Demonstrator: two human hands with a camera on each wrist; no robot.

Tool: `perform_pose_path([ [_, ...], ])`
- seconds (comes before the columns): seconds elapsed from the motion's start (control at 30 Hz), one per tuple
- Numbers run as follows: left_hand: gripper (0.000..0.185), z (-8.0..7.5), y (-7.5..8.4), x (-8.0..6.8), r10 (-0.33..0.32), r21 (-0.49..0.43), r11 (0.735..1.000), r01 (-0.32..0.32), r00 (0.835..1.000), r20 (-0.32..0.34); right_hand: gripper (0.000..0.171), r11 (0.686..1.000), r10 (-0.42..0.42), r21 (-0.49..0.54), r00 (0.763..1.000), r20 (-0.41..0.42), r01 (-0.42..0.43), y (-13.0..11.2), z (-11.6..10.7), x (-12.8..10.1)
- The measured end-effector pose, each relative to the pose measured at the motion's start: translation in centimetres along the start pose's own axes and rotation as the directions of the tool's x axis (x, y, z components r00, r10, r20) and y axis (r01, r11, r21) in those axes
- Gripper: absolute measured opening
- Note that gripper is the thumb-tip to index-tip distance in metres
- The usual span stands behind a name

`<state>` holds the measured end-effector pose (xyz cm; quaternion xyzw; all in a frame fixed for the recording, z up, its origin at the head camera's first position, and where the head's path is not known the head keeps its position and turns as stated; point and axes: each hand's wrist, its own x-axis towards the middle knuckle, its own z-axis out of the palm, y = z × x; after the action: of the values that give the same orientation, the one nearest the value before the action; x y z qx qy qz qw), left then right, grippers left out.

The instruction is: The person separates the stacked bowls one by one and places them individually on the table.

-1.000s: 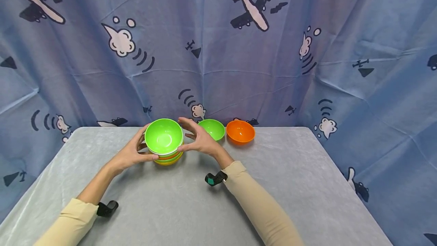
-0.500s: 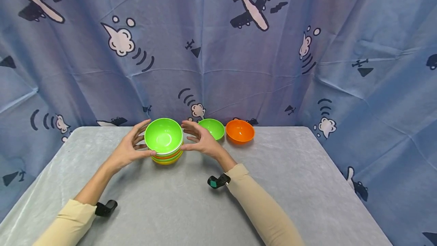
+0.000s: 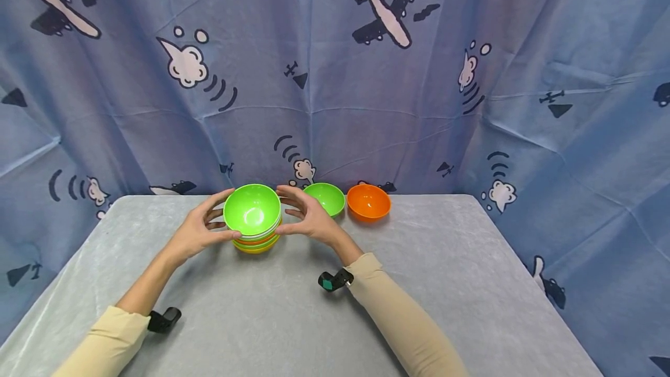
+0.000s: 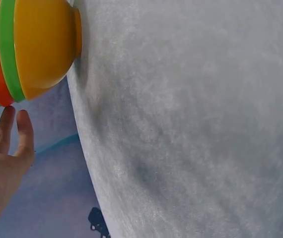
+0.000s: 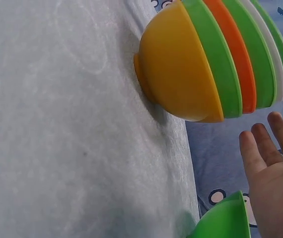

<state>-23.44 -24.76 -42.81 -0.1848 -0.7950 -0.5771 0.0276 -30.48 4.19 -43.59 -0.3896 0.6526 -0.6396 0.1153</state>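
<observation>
Lower bowls of the stack [image 3: 255, 241] mostly hidden under the top green bowl [image 3: 252, 210]; loose green bowl [image 5: 221, 220] cropped by wrist-view edge.

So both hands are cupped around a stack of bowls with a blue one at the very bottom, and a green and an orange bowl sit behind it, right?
Not quite: the bottom bowl of the stack is yellow, as the right wrist view shows. The rest holds: the left hand and right hand flank it, with a green bowl and an orange bowl behind.
</observation>
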Motion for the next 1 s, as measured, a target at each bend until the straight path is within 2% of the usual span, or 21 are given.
perform_pose_path([
  [0.3, 0.091, 0.0, -0.1, 0.0, -0.014, -0.02, 1.0, 0.014, 1.0, 0.007, 0.089, 1.0, -0.007, -0.016, 1.0, 0.007, 0.007, 0.3, 0.3, 0.5],
  [0.5, 0.091, 0.0, -0.1, 0.1, -0.026, -0.028, 0.999, 0.026, 1.0, 0.012, 0.094, 0.998, -0.004, -0.06, 0.999, 0.041, 0.006, 0.4, 0.9, 1.3],
  [0.8, 0.098, 0.5, -0.8, 0.4, -0.061, -0.059, 0.996, 0.065, 0.995, 0.073, 0.096, 0.992, 0.008, -0.125, 1.0, 0.026, -0.004, 0.9, 1.6, 2.1],
  [1.0, 0.097, 0.5, -1.2, 0.4, -0.07, -0.038, 0.997, 0.072, 0.996, 0.051, 0.098, 0.988, 0.006, -0.152, 1.0, 0.024, -0.002, 1.0, 2.0, 2.4],
])
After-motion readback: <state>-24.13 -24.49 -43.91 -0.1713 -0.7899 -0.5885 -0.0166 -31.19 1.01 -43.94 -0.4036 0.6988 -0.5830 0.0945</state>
